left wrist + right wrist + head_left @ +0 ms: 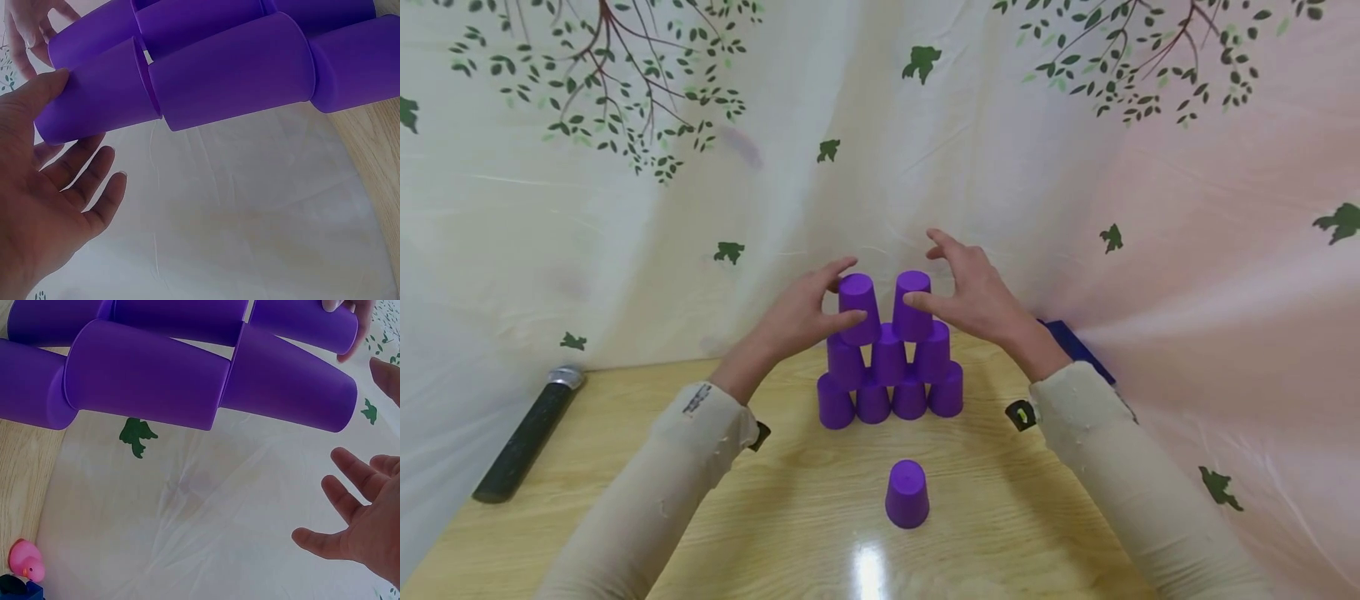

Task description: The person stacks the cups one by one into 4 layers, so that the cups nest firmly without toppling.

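We see a pyramid of purple cups [891, 367] on the table [625, 467], its two top cups between our hands. The left hand [801, 317] touches the left top cup [858, 308] with spread fingers; the right hand [973, 296], fingers relaxed, touches the right top cup [913, 304]. A single cup [907, 493] stands in front of the pyramid.

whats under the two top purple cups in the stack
The two top purple plastic cups sit upside down on a row of three purple cups, which rests on a bottom row of four. Cup insides are hidden.

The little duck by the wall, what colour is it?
The duck is pink. It shows best in the right wrist view, at the bottom left corner.
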### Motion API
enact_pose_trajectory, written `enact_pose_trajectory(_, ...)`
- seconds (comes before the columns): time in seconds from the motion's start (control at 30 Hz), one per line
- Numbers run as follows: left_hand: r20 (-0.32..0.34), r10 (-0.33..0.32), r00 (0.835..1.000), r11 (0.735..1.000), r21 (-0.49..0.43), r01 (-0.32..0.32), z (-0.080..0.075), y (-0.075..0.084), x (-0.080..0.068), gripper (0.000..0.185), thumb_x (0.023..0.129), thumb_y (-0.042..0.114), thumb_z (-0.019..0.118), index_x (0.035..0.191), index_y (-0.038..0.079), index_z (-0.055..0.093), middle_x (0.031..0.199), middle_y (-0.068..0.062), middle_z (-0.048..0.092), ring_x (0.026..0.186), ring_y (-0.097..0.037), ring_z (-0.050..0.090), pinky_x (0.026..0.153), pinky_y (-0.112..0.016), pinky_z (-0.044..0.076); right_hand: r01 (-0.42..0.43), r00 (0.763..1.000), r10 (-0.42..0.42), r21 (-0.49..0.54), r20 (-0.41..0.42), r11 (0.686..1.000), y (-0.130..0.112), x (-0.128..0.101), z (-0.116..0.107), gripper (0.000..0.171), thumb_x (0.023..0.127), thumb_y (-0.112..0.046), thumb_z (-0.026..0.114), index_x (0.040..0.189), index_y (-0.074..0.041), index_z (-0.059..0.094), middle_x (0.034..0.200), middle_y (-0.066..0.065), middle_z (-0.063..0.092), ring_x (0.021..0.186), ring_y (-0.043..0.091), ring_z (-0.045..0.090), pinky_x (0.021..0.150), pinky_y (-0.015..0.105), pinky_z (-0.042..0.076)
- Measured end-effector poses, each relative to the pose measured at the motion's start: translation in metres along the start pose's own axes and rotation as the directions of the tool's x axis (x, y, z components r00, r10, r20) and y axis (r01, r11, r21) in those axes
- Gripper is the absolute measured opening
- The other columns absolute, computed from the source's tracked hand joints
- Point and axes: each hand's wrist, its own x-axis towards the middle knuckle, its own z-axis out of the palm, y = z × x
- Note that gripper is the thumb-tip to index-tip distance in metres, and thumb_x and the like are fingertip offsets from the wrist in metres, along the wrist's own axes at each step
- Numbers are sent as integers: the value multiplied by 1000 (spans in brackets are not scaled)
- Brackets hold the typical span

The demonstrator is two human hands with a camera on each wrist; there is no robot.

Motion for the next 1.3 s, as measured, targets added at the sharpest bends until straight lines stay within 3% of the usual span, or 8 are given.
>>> enact_pose_trajectory(1.3,48,-32,998,1000,1,32,3,0,3,81,91,39,72,157,16,31,134,-13,62,125,-29,58,106,-49,49,-5,1000,5,-2,13,1000,-2,0,0,95,87,-51,72,161,-23,19,150,8,48,143,32,33,112,60,38)
